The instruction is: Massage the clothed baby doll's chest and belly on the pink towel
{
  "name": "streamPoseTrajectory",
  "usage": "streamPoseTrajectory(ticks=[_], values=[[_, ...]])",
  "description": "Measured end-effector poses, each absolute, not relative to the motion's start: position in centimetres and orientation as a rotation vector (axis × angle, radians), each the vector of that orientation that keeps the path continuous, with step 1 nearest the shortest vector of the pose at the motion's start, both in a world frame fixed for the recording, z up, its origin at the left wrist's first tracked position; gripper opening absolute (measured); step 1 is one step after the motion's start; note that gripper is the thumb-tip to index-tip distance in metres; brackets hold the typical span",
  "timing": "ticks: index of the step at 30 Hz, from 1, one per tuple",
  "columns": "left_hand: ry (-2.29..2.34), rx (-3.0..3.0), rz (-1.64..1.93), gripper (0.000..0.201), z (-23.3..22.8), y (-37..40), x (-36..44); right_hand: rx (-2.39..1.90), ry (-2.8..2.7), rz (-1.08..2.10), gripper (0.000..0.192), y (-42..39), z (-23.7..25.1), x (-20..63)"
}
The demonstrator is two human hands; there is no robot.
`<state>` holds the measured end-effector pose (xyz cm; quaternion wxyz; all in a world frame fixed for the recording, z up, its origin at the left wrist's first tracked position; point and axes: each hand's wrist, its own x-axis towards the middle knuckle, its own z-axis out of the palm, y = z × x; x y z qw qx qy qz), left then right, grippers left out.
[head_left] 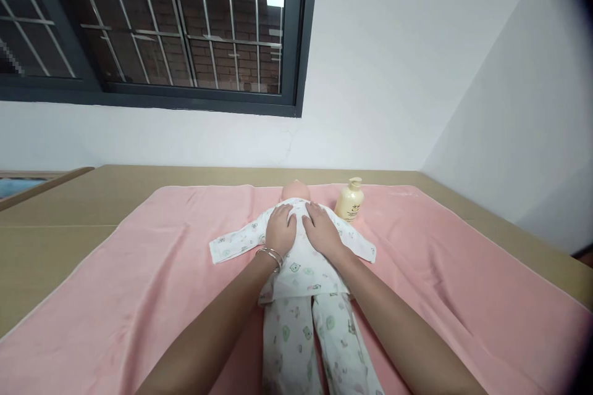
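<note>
A baby doll (pixel 296 190) lies on its back on a pink blanket (pixel 185 271), its head toward the wall. It wears a white patterned top (pixel 301 268) and matching trousers (pixel 290 345). The sleeves spread out to both sides, with no doll hands showing at the cuffs. My left hand (pixel 280 229), with silver bangles at the wrist, rests flat on one side of the upper chest. On the other side lies my right hand (pixel 322 231), also flat, fingers pointing toward the head. Both hands touch the top and hold nothing.
A cream pump bottle (pixel 349 200) stands upright on the blanket, right of the doll's head. Under the blanket is a tan surface (pixel 83 210) with a raised edge at left. Behind it rise a white wall (pixel 370 74) and a dark-framed barred window (pixel 185 95).
</note>
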<state>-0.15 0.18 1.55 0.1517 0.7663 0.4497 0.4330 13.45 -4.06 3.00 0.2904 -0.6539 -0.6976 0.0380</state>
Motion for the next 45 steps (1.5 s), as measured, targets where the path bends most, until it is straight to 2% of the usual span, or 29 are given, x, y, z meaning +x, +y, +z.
streamPoseTrajectory(ticks=[5,13,18,23,33,45], values=[[1.523,2.335,1.090,0.041,1.6,-0.3,0.3,-1.886,-1.724,0.015,0.053,-4.6,2.7,12.6],[1.617,2.413,0.963,0.048,1.8,-1.3,0.8,-1.800,-1.876,0.136,0.055,-3.3,2.3,14.3],[1.455,2.418,0.896,0.045,2.1,0.1,-0.1,-1.890,-1.833,-0.038,0.047,-5.1,3.1,12.2],[1.479,2.416,0.904,0.045,2.1,0.7,-0.5,-1.883,-1.898,-0.195,0.039,-7.1,3.7,9.9],[1.568,2.581,0.938,0.041,2.3,-2.8,1.6,-1.752,-1.897,0.146,0.052,-3.4,2.4,14.9],[1.464,2.417,0.877,0.044,2.5,0.3,-0.7,-1.925,-1.902,-0.196,0.032,-7.0,4.8,10.9]])
